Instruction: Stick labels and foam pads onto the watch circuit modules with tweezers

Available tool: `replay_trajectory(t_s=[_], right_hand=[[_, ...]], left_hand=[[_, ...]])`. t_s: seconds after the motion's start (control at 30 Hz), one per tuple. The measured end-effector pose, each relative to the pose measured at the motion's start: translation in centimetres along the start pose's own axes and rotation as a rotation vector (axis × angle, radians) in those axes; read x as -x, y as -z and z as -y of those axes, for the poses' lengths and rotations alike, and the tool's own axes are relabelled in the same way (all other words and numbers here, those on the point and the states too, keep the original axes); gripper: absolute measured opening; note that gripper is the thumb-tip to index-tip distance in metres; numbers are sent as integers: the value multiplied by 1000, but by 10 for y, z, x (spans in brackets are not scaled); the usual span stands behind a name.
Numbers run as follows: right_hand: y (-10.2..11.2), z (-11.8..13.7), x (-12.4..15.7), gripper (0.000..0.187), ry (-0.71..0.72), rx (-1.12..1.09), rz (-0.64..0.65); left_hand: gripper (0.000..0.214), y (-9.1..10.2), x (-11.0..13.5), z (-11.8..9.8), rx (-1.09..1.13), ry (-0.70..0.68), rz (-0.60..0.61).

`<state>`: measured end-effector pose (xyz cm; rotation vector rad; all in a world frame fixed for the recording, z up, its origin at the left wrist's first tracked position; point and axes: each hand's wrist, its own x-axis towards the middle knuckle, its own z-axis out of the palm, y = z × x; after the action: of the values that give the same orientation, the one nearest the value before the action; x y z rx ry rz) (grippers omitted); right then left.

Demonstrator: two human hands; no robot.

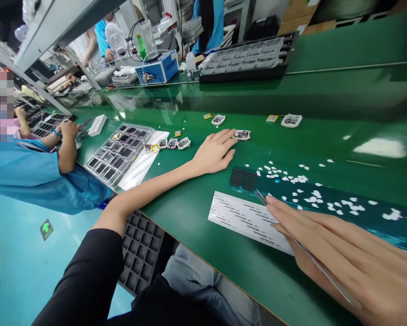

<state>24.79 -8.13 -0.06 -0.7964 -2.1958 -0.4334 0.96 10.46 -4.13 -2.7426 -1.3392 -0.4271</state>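
Observation:
My left hand (215, 154) reaches over the green bench with its fingers stretched out. Its fingertips touch the near end of a small white-cased electronic module (242, 135). In my right hand (325, 244) is a pair of metal tweezers (320, 267), their tips by a block of small black strips (243, 179). Beneath those tips lies a white backing sheet (246, 222) with repeated print. A teal film (342, 192) beside it carries many small white scraps (314, 197).
More modules (291, 120) lie farther back, some with yellow parts (272, 118). To the left sit a clear compartment tray (118, 154) and another printed sheet (144, 163). A blue box (157, 68) and a black tray (244, 56) stand behind. A co-worker in blue (47, 172) sits left.

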Motion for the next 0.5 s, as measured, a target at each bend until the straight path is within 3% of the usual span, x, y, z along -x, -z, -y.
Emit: replay_trajectory(t_s=[0.13,0.2,0.33,0.5], right_hand=[[8,6,-10,73,3,4,66],[9,7,-12,76,2,12,49],[7,3,-10,74,17,22,-10],[9,-2,-10,71,75,46,-5]], left_hand=[[44,-5,-48,23,-56,353,-61],[42,-7,-68,33,-56,448,-66],[31,-10,-84,46,-44,479,-79],[37,-3,-64,46,-41,440,-134]])
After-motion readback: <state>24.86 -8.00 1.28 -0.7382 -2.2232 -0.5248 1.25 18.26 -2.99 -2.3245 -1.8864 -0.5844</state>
